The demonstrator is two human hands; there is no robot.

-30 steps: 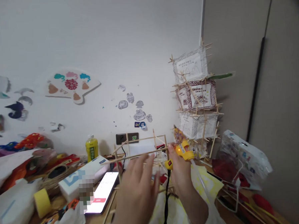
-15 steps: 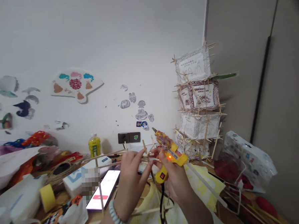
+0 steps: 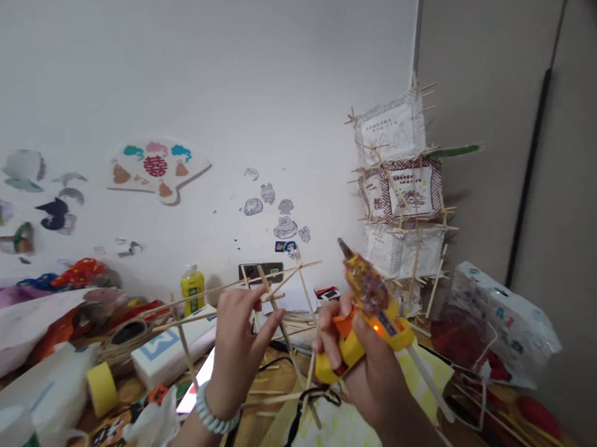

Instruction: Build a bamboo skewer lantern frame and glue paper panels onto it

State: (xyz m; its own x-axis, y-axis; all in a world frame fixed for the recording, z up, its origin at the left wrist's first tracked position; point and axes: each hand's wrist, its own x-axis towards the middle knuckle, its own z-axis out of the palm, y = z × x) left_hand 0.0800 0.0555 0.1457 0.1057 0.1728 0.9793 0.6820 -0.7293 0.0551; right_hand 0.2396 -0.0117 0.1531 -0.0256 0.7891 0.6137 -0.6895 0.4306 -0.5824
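Sticks of thin pale wood, joined into an open box-like frame (image 3: 289, 345), stand in front of you, between your two hands and above the cluttered wooden table. Your left hand (image 3: 239, 343), with a pale beaded bracelet (image 3: 216, 414) at the wrist, is the nearer one: its thumb and forefinger appear to pinch the frame near an upper corner, the other fingers bunched behind. From that corner one stick slopes down to the right and towards you, its long axis crossing the gap between your hands, while thinner rails run off to the left.

Your right hand (image 3: 369, 376) is wrapped around the handle of a yellow hot-glue gun (image 3: 371, 293), its barrel crusted with hardened glue, fingers curled at the orange trigger (image 3: 344, 322). You hold it so the metal nozzle (image 3: 346, 249) points up, leftward and away from you. The pinched corner lies to the left of the nozzle and lower in view, with a clear gap between; depth is hard to judge.

A translucent glue stick (image 3: 429, 383) juts from the gun's rear towards you, and a black cord (image 3: 294, 427) loops over yellow-patterned paper (image 3: 334, 435) below the frame.
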